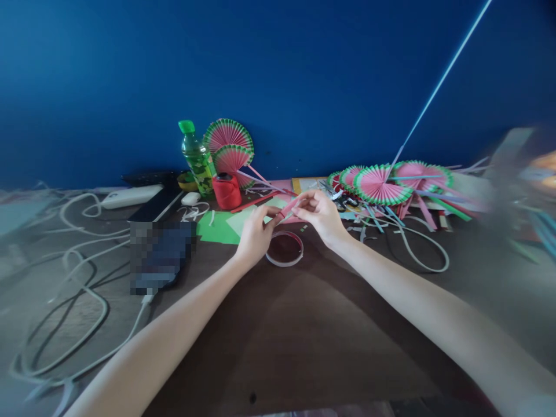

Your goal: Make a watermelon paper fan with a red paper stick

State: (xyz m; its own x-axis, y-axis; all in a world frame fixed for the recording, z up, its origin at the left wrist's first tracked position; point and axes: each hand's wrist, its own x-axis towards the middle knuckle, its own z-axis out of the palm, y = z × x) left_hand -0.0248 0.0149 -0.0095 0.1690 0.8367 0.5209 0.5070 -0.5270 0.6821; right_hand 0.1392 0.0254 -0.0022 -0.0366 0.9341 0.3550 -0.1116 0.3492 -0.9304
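Note:
My left hand (256, 233) is closed, its thumb and fingertips pinching a narrow pink paper strip (288, 208). The strip's other end sits between the bent fingers of my right hand (320, 215), also closed. Just below both hands, a roll of tape (285, 263) lies flat on the table, its ring edge pale with a red inside. Green paper (216, 227) lies to the left of my left hand. Fingers partly hide the strip, so its folds cannot be made out.
Pleated pink-and-green paper fans (377, 184) pile up at right, among scraps; more fans (228, 134) lean against the blue wall. A green bottle (197, 159) and red object (226, 191) stand left of centre. A phone (163, 260) and white cables (104, 307) occupy the left side.

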